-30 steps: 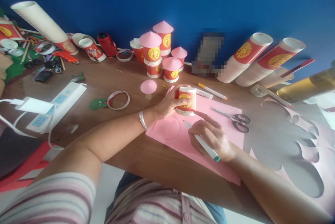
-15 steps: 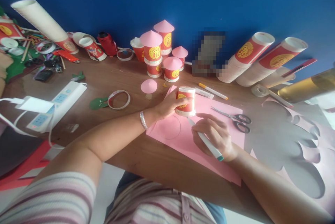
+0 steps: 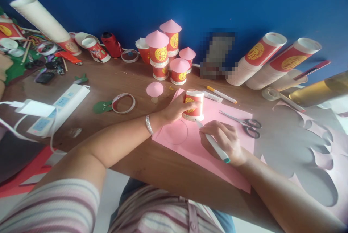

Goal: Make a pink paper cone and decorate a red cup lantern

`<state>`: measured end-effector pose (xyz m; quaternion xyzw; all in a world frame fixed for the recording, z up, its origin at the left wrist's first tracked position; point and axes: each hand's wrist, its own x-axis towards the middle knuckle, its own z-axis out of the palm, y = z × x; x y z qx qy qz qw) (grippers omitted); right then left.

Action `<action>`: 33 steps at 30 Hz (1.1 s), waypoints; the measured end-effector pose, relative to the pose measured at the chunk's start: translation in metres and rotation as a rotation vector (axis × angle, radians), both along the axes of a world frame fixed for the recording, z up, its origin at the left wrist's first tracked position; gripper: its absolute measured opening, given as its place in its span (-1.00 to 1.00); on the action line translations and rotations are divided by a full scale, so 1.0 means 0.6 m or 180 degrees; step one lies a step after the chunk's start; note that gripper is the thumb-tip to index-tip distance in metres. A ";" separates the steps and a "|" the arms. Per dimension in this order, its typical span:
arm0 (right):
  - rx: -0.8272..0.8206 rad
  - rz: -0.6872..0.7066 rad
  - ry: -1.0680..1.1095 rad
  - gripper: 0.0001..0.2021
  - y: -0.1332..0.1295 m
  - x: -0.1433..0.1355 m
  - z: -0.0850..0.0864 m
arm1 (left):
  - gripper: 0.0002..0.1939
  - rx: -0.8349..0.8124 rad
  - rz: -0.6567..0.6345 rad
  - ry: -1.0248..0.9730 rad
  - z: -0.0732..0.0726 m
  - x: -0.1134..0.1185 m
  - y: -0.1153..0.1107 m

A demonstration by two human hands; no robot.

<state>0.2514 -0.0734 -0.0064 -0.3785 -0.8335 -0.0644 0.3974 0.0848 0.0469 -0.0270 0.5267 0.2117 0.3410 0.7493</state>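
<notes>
My left hand is closed round a red and white paper cup with a yellow emblem, which stands upside down on a pink paper sheet. In my right hand is a white marker pen with a teal end; its tip is at the foot of the cup's rim. A drawn circle shows on the sheet left of the cup. Black-handled scissors lie on the sheet's right part, the blades partly parted. A white tube lies behind the cup.
Several cups with pink paper cones stand at the back. A yellow marker and tape roll lie farther right, near tall cup stacks. Pink offcuts lie at the right. A power strip is at the left.
The marker's tip has moved slightly right and up along the cup's rim, and its teal end has shifted slightly up and left. The left hand stays on the cup.
</notes>
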 end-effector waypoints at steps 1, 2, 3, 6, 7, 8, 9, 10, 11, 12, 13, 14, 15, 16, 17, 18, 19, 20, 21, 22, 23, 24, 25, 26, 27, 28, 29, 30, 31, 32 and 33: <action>-0.0004 -0.0010 -0.0003 -0.82 0.000 0.000 -0.001 | -0.68 0.0003 -0.0004 0.0010 0.000 0.000 0.000; -0.0008 -0.0025 -0.0007 -0.82 0.000 0.000 -0.001 | -0.68 0.0000 0.0001 0.0020 0.001 0.000 0.000; -0.0016 -0.0036 -0.0013 -0.82 -0.001 0.001 -0.002 | -0.68 -0.0006 0.0004 0.0029 0.002 -0.001 0.000; -0.0038 -0.0030 -0.0024 -0.82 -0.001 0.001 -0.002 | -0.69 -0.0013 -0.0009 0.0032 0.003 -0.001 -0.001; -0.0041 -0.0024 -0.0023 -0.82 -0.001 0.001 -0.002 | -0.69 -0.0013 -0.0006 0.0030 0.003 -0.001 -0.002; -0.0042 -0.0019 -0.0022 -0.82 0.000 0.001 -0.001 | -0.69 -0.0015 0.0000 0.0036 0.003 -0.002 -0.002; -0.0043 -0.0019 -0.0025 -0.82 0.000 0.001 -0.001 | -0.69 -0.0021 0.0011 0.0045 0.003 -0.002 -0.002; -0.0041 -0.0025 -0.0028 -0.82 0.000 0.001 -0.001 | -0.68 -0.0029 0.0029 0.0055 0.003 -0.002 -0.002; -0.0038 -0.0026 -0.0032 -0.82 0.000 0.000 0.000 | -0.68 -0.0034 0.0040 0.0067 0.003 -0.002 -0.002; -0.0031 -0.0021 -0.0034 -0.82 0.000 0.000 0.000 | -0.67 -0.0031 0.0042 0.0078 0.003 -0.002 -0.002; -0.0019 -0.0015 -0.0036 -0.81 0.000 0.000 0.001 | -0.66 -0.0025 0.0040 0.0087 0.003 -0.002 -0.002; -0.0006 -0.0011 -0.0036 -0.80 0.000 -0.001 0.001 | -0.65 -0.0018 0.0036 0.0092 0.003 -0.002 -0.002; 0.0004 -0.0011 -0.0035 -0.79 0.000 -0.001 0.001 | -0.65 -0.0013 0.0031 0.0093 0.003 -0.002 -0.001; 0.0007 -0.0012 -0.0036 -0.79 0.000 -0.001 0.002 | -0.65 -0.0012 0.0022 0.0087 0.002 -0.001 -0.001; 0.0010 -0.0018 -0.0039 -0.79 0.000 -0.001 0.002 | -0.65 -0.0008 0.0011 0.0075 0.002 -0.001 -0.001; 0.0012 -0.0027 -0.0041 -0.80 0.000 -0.001 0.002 | -0.65 0.0002 -0.0003 0.0060 0.002 -0.001 0.000; 0.0013 -0.0033 -0.0043 -0.80 0.000 -0.001 0.001 | -0.66 0.0016 -0.0018 0.0046 0.001 -0.001 0.000; 0.0009 -0.0033 -0.0050 -0.81 0.000 -0.001 0.001 | -0.66 0.0029 -0.0026 0.0041 0.000 -0.001 0.001; 0.0003 -0.0035 -0.0060 -0.81 0.000 -0.001 0.001 | -0.67 0.0040 -0.0032 0.0046 -0.001 -0.001 0.001; -0.0004 -0.0040 -0.0068 -0.82 -0.001 -0.001 0.001 | -0.67 0.0047 -0.0033 0.0055 -0.002 -0.001 0.002; -0.0013 -0.0044 -0.0074 -0.82 -0.001 0.000 0.001 | -0.67 0.0052 -0.0030 0.0062 -0.002 -0.001 0.003; -0.0023 -0.0045 -0.0077 -0.82 -0.001 0.000 0.000 | -0.67 0.0059 -0.0028 0.0070 -0.003 -0.001 0.003; -0.0028 -0.0050 -0.0077 -0.82 -0.001 0.000 0.000 | -0.67 0.0070 -0.0031 0.0078 -0.004 -0.002 0.003; -0.0030 -0.0050 -0.0077 -0.82 -0.001 0.000 0.000 | -0.67 0.0079 -0.0037 0.0084 -0.004 -0.002 0.004; -0.0032 -0.0046 -0.0075 -0.81 -0.001 0.000 -0.001 | -0.67 0.0083 -0.0042 0.0092 -0.004 -0.002 0.004; -0.0034 -0.0034 -0.0072 -0.81 -0.001 0.001 -0.001 | -0.67 0.0082 -0.0046 0.0101 -0.005 -0.002 0.004; -0.0032 -0.0024 -0.0068 -0.81 -0.001 0.001 -0.002 | -0.67 0.0076 -0.0053 0.0107 -0.005 -0.002 0.004; -0.0028 -0.0012 -0.0069 -0.80 -0.001 0.001 -0.002 | -0.67 0.0065 -0.0060 0.0108 -0.005 -0.002 0.004; -0.0022 -0.0004 -0.0068 -0.80 -0.001 0.001 -0.002 | -0.66 0.0055 -0.0059 0.0104 -0.005 -0.002 0.003; -0.0016 -0.0001 -0.0066 -0.80 -0.001 0.001 -0.002 | -0.66 0.0054 -0.0052 0.0102 -0.004 -0.002 0.003; -0.0011 -0.0002 -0.0069 -0.80 -0.001 0.001 -0.001 | -0.66 0.0057 -0.0043 0.0102 -0.004 -0.002 0.003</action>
